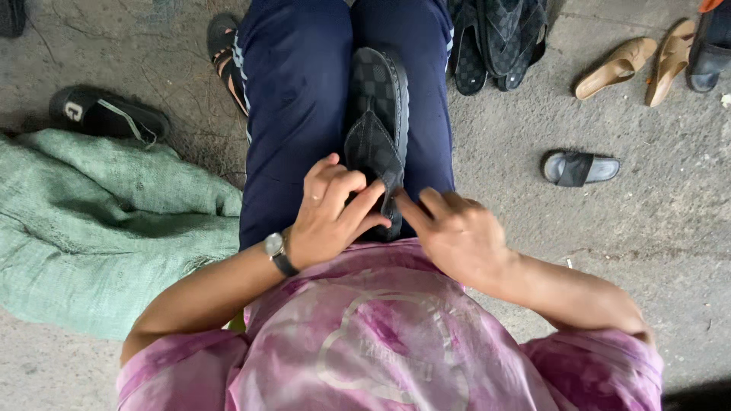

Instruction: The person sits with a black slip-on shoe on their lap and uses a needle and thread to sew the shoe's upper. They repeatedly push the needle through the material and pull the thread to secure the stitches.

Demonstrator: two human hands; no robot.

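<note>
Green woven sack point(99, 221) fills the left of the frame, bare concrete floor point(655, 236) gives you room on the right. The black checkered sandal point(378, 114) lies on your lap at centre, looks light and bendy, so grip the strap. Your left hand point(331, 217) pinches it, right hand point(457, 232) half-curled, fingertips touching
</note>
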